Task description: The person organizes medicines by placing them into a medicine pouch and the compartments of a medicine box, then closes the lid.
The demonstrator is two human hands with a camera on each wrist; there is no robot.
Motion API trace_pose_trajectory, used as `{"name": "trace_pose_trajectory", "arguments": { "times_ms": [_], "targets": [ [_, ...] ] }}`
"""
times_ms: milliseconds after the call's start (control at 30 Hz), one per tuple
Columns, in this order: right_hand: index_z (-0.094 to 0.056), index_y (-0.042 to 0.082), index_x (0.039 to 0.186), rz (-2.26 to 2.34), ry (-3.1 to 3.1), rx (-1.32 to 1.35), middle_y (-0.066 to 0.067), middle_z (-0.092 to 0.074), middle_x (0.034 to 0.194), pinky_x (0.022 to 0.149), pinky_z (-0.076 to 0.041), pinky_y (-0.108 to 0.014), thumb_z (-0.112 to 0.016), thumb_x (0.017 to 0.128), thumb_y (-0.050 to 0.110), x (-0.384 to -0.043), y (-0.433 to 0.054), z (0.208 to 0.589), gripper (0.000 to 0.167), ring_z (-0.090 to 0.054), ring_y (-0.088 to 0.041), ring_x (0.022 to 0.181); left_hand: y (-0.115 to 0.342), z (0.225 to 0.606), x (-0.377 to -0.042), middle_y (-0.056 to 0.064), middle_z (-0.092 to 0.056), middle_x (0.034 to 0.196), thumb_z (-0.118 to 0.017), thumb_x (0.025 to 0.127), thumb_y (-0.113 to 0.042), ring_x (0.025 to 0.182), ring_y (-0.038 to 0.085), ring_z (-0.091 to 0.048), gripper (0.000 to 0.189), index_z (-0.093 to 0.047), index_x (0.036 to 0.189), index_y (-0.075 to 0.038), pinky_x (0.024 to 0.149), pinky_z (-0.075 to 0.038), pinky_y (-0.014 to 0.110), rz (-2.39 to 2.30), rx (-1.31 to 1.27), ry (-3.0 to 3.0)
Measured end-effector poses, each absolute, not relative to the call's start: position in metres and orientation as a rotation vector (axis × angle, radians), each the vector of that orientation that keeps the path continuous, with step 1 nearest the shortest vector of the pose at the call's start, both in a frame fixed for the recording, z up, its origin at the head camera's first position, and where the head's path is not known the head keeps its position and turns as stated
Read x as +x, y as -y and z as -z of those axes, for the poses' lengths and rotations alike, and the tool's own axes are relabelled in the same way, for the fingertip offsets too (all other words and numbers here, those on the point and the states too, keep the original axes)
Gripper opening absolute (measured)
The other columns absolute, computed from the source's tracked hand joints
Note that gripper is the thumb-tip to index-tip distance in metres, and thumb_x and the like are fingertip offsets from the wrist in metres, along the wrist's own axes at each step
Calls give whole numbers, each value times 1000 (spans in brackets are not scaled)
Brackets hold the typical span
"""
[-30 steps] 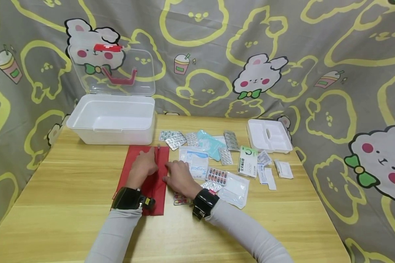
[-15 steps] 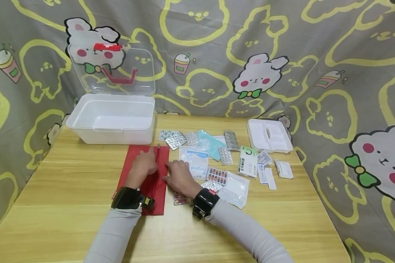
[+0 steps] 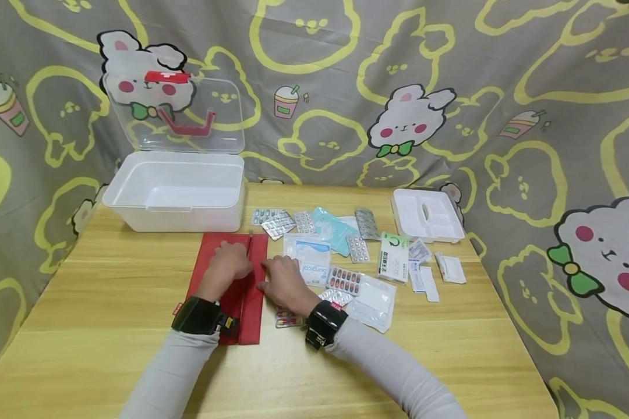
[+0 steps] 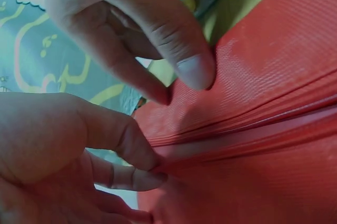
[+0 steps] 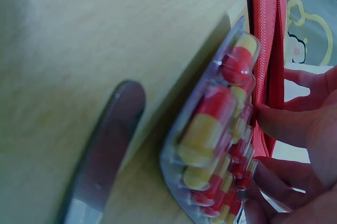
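Observation:
A red zip pouch (image 3: 253, 302) lies flat on the table, its zip (image 4: 231, 139) running lengthwise with the lips parted. My left hand (image 3: 229, 265) is over the pouch, and its thumb and index finger pinch the fabric beside the zip in the left wrist view. Thumb and index finger of my right hand (image 3: 287, 280) grip the pouch's right edge. Just below that hand, a blister pack of red and yellow capsules (image 5: 210, 129) sits close to the pouch, partly hidden by the wrist in the head view.
A white box (image 3: 188, 218) with its clear lid raised stands at back left. Several blister packs, a surgical packet (image 3: 314, 265), a teal packet (image 3: 338, 233) and a green-white medicine box (image 3: 393, 259) lie right of my hands. A white divided tray (image 3: 430, 215) is at back right.
The left hand's index finger, stretched toward the pouch's far end before, is now drawn back, and the left wrist has shifted slightly left. My right hand stays at the pouch edge.

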State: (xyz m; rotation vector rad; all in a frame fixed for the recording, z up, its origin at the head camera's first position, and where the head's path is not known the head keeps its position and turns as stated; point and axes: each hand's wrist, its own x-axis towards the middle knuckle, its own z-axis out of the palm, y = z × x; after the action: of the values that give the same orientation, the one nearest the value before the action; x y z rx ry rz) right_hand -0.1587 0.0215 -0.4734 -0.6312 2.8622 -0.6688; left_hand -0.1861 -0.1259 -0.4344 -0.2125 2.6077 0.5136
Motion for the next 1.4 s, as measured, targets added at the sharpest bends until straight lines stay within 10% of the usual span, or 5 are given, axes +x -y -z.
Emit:
{"name": "trace_pose_trajectory", "arguments": {
  "times_ms": [200, 800, 967, 1100, 1400],
  "targets": [
    [-72, 9, 121, 678, -2851, -626, 1, -60, 87, 78, -36, -29, -79, 88, 29, -159, -20, 472, 39, -50, -16, 87, 121, 440, -185, 40, -11, 158, -60, 94, -14, 147, 59, -11, 65, -35, 149, 12, 99, -23, 85, -547, -326, -2560],
    [-74, 10, 118, 660, -2869, -639, 3, -57, 81, 77, -37, -29, -79, 88, 30, -158, -19, 475, 36, -50, -16, 84, 139, 439, -177, 44, -18, 151, -72, 85, -20, 141, 65, -12, 69, -46, 143, 8, 94, -25, 88, -516, -220, -2566],
    [-74, 10, 116, 656, -2873, -645, 3, -57, 80, 77, -37, -30, -78, 88, 30, -159, -19, 476, 34, -50, -16, 84, 150, 437, -173, 29, -55, 109, -67, 91, -23, 118, 47, -44, 33, -64, 114, 1, 88, -49, 60, -612, -44, -2664],
    [-73, 9, 119, 652, -2871, -639, 2, -59, 83, 78, -37, -30, -79, 87, 30, -159, -20, 475, 38, -50, -16, 84, 159, 432, -173, 10, -57, 77, -65, 93, -23, 89, 29, -53, 18, -60, 84, -7, 70, -43, 38, -702, 78, -2711],
    [-70, 9, 128, 626, -2888, -635, -3, -68, 97, 80, -38, -31, -80, 86, 31, -160, -22, 472, 48, -54, -18, 88, 175, 421, -175, 8, -58, 74, -63, 93, -20, 76, 21, -57, 16, -60, 86, -7, 66, -45, 31, -899, 103, -2607]
  ]
}}
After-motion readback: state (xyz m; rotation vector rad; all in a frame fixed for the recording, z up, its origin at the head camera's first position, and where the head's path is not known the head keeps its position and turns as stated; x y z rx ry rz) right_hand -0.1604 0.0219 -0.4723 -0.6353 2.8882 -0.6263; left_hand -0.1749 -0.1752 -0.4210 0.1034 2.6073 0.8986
